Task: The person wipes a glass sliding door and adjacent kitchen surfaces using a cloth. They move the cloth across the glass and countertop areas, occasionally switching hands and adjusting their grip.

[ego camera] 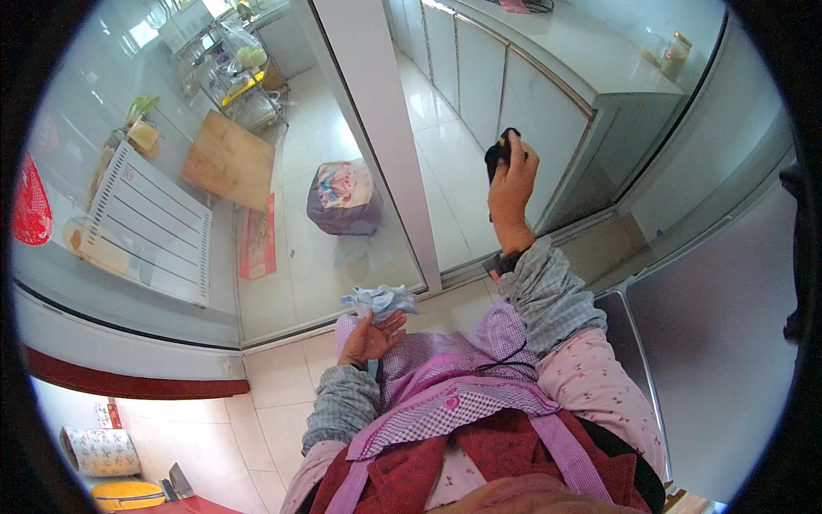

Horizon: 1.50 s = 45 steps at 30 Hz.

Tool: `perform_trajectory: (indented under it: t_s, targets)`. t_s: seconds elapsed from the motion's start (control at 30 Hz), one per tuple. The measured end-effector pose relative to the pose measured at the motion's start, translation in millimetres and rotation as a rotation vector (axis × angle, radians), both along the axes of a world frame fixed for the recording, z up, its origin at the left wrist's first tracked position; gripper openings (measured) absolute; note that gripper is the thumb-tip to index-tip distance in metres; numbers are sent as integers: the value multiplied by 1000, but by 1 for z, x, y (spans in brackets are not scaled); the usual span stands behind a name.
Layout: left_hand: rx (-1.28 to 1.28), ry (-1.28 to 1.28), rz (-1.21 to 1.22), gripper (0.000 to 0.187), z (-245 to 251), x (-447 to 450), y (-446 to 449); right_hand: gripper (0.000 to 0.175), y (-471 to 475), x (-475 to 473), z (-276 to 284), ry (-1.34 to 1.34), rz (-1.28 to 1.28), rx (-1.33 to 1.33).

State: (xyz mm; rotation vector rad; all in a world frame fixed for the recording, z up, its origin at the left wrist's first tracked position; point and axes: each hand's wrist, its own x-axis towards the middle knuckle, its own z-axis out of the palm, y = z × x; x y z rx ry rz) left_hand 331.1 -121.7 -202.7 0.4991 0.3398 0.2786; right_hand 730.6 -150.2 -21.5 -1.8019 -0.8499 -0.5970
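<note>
My left hand (372,338) is low in front of my apron, palm turned up. A crumpled light blue cloth (381,302) lies across its thumb and fingertips. My right hand (517,170) is raised and stretched forward, its fingers wrapped around a small black object (497,158); what it is cannot be made out. Before me stands a glass door with a pale frame (379,128); the right hand is to the right of its upright, the left hand near its lower corner. A checked purple apron (443,360) covers my front.
Through the glass show a purple covered stool (340,215), a wooden board (231,160), a white slatted panel (154,225) and a loaded rack (247,96). A counter (597,58) bears a jar (675,56) at right. A metal-framed grey panel (713,321) stands close beside my right arm.
</note>
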Motion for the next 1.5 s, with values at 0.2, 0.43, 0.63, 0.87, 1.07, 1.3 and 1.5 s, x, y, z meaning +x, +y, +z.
perform_trajectory:
  t_s: [0.2,0.43,0.63,0.87,1.07,1.3,1.5]
  targets:
    - [-18,21,36,55,1,1,-2,60,0,-2,1,-40,-5,132]
    - [-1,44,57,55,1,-1,-3,59,-1,-2,3,-60,31,170]
    - [-14,63,65,55,1,0,0,60,-3,1,9,5,36,-61]
    - [-16,43,55,56,0,-1,-1,63,-7,2,7,-86,-3,71]
    - [2,46,33,57,4,0,-2,61,-7,1,1,-101,56,-11]
    - [-8,38,28,57,-3,0,3,60,-9,-2,4,-42,61,-130]
    - [7,17,18,57,-6,-4,1,59,-9,10,35,-141,-14,70]
